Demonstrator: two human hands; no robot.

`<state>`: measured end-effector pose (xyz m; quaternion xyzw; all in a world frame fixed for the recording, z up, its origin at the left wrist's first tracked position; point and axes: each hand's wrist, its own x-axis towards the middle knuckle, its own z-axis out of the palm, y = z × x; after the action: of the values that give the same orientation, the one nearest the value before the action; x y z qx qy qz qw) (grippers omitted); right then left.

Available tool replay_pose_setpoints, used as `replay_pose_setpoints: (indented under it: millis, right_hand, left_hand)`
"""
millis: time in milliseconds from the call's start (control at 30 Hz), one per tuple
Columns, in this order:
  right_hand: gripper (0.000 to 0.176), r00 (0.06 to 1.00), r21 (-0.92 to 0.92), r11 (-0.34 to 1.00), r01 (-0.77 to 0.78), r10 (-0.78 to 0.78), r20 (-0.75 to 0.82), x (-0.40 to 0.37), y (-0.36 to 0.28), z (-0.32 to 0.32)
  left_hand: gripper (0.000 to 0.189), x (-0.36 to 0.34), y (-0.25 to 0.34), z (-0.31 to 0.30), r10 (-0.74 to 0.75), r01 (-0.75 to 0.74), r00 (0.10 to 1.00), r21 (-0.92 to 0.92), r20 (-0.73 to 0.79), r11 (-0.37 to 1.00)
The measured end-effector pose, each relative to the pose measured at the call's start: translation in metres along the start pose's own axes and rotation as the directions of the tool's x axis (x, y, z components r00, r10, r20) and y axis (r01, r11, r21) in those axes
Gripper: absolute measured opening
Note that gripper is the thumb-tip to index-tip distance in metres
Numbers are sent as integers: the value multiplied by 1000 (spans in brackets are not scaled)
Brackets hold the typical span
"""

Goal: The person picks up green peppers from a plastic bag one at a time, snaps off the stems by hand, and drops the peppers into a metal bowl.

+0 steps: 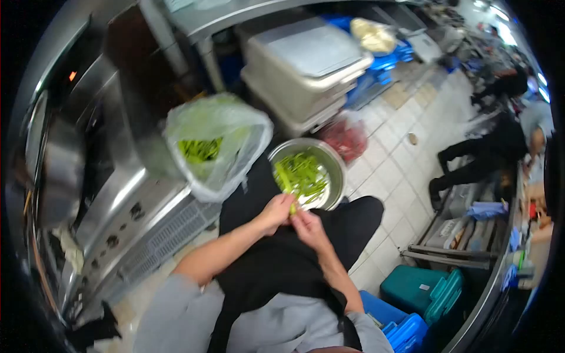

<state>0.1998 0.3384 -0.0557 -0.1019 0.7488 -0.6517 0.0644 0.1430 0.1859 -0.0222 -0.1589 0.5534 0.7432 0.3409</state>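
My left hand [276, 213] and my right hand [310, 227] meet over my lap, fingers pinched around a long green bean [292, 206]. Its far end points toward a round metal bowl [336, 166] just beyond my hands. Cut or snapped green beans [304, 175] lie in that bowl, with part of its bottom showing. To the left stands an open clear plastic bag [250, 126] with more green beans [200, 150] inside. Blur hides the exact finger grip.
A lidded white bin [306, 76] stands behind the bowl, next to a red-filled plastic bag [344, 138]. Metal kitchen equipment [147, 235] runs along my left. A green bin [412, 291] and a blue bin [400, 329] sit at right. Another person [488, 150] stands farther right.
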Motion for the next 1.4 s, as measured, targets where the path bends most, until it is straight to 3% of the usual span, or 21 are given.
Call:
replay_pose_setpoints:
  millis: [67,200,300,367,400,433,467,533,600,667,733,800,833,900,933,1000,1033,1100,1200,1333,1400]
  right_hand:
    - [15,999,-28,1000,9,-8,34,5,-22,1]
    - [19,999,23,1000,-9,8,40,1,-6,2]
    - [19,999,135,991,-16,20,-32,5,-7,4]
    - [19,988,65,991,-115,121,-97,2,7,-7]
    - [18,983,123,983,-136,149,-104,3,7,-7]
    - [18,983,124,982,-142,154,-98,4,2,-7]
    - [18,977,212,964,-161,186,-104,5,-2,-7]
    - [17,969,308,939,-154,204,-138,6,-2,-5]
    - [17,966,318,933,-166,219,-138,7,0,-7]
    - [18,964,337,921,-195,244,-110,8,1,-8]
    - [18,963,328,921,-209,253,-96,10,4,-8]
    - [18,965,319,922,-221,254,-65,15,5,-5]
    - [18,964,323,918,-228,259,-57,16,5,-4]
    - [18,962,324,914,-246,270,-31,16,6,-2]
    - [18,963,309,920,-240,267,-47,16,6,-2]
    - [18,961,278,933,-230,263,-86,16,5,-3]
    - [18,964,277,934,-225,255,-77,16,5,-4]
    - [18,953,272,933,-237,277,-120,12,6,-5]
    - [18,955,270,934,-235,274,-117,12,11,-7]
    - [18,960,260,941,-218,254,-116,13,15,-6]
    - [19,961,211,953,-220,248,-119,12,19,-7]
  left_hand:
    - [28,2,-3,-8,-12,9,998,44,69,999]
    - [27,16,4,-10,-299,296,947,35,119,954]
    - [35,51,2,-14,-178,178,984,27,-3,984]
    - [41,54,29,-7,-188,189,978,4,-87,982]
    - [44,56,42,-5,-69,110,991,399,-117,910]
    - [47,55,54,-3,51,34,994,731,-94,682]
    - [47,49,62,-3,44,42,994,729,-98,683]
    - [61,28,82,-7,464,-218,885,910,32,353]
    - [41,-27,133,-18,480,-184,874,866,-73,466]
    - [35,-22,137,-69,725,-290,677,860,-126,420]
    - [31,-28,163,-112,664,132,694,956,-279,264]
    - [29,-16,170,-148,565,396,704,898,-429,189]
    - [29,-4,168,-167,570,407,695,893,-438,191]
    - [28,18,153,-201,640,537,655,844,-402,-19]
    - [28,18,154,-206,637,545,649,838,-415,-9]
    - [33,22,160,-212,606,745,558,664,-567,-64]
    - [33,30,159,-224,610,750,548,659,-572,-56]
    - [36,39,149,-247,755,810,492,546,-432,-215]
    - [42,34,159,-255,615,774,570,609,-546,-176]
    - [42,29,161,-246,610,782,535,616,-585,-94]
    - [41,57,144,-273,773,841,399,532,-492,-96]
